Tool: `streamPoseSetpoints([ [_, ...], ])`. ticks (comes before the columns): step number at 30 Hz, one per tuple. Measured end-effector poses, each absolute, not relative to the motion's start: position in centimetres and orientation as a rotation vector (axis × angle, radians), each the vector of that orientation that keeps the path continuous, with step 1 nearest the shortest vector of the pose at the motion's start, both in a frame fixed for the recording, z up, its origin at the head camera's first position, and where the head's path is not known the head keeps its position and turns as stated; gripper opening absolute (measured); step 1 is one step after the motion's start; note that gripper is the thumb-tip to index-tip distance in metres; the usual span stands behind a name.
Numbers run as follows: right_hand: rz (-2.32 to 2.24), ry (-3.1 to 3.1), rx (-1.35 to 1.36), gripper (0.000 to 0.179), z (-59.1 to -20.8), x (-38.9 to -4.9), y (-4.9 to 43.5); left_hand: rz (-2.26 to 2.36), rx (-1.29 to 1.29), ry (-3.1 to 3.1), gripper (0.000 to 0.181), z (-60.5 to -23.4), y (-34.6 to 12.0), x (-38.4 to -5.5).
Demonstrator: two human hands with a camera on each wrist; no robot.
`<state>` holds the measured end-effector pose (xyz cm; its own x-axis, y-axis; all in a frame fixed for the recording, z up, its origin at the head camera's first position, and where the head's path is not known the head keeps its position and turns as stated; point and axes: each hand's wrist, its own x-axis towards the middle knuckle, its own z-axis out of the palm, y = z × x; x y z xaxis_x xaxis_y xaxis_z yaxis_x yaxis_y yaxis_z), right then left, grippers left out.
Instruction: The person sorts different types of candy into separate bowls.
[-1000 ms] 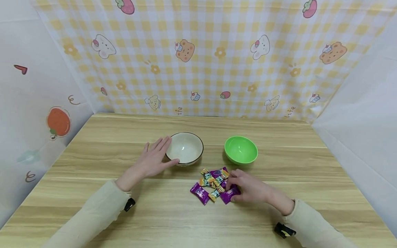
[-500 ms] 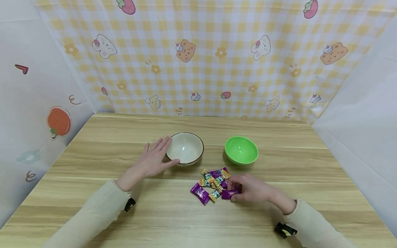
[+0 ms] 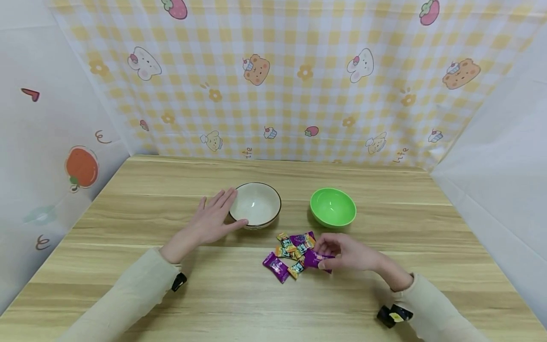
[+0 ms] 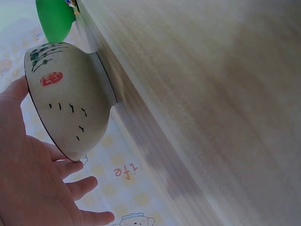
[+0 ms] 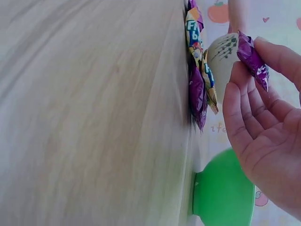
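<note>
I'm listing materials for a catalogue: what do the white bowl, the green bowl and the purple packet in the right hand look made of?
White bowl: probably glazed ceramic; glossy inside, with a dark rim and painted-looking marks outside.
Green bowl: likely plastic; smooth, one even bright colour with a highlight.
Purple packet in the right hand: seemingly thin plastic film, perhaps metallised; shiny and crinkled.

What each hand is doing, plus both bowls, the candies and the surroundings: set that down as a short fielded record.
Left hand: fingers spread, touching the dark-rimmed cream bowl
Right hand: pinching a purple-wrapped candy, lifted off the wooden table
Green bowl: upright, apart from the cream one, on its right
Other candies: yellow and purple wrappers, clustered in front of the bowls
Backdrop: yellow-and-white checked cloth
</note>
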<state>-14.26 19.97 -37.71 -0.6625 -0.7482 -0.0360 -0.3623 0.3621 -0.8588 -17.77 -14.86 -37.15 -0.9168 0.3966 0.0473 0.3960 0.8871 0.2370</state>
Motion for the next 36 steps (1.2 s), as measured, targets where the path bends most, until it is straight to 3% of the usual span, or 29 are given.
streamPoseSetpoints([
  [18,-1.545,2.144,-0.578,0.033,-37.4,-14.8,17.7,0.396,0.628,3.043,0.093,-37.2,-14.8,-17.8],
  [36,-1.654,2.176,-0.48,0.035,-36.7,-15.4,14.3,0.39,0.627,3.033,0.093,-37.0,-14.8,-17.7],
])
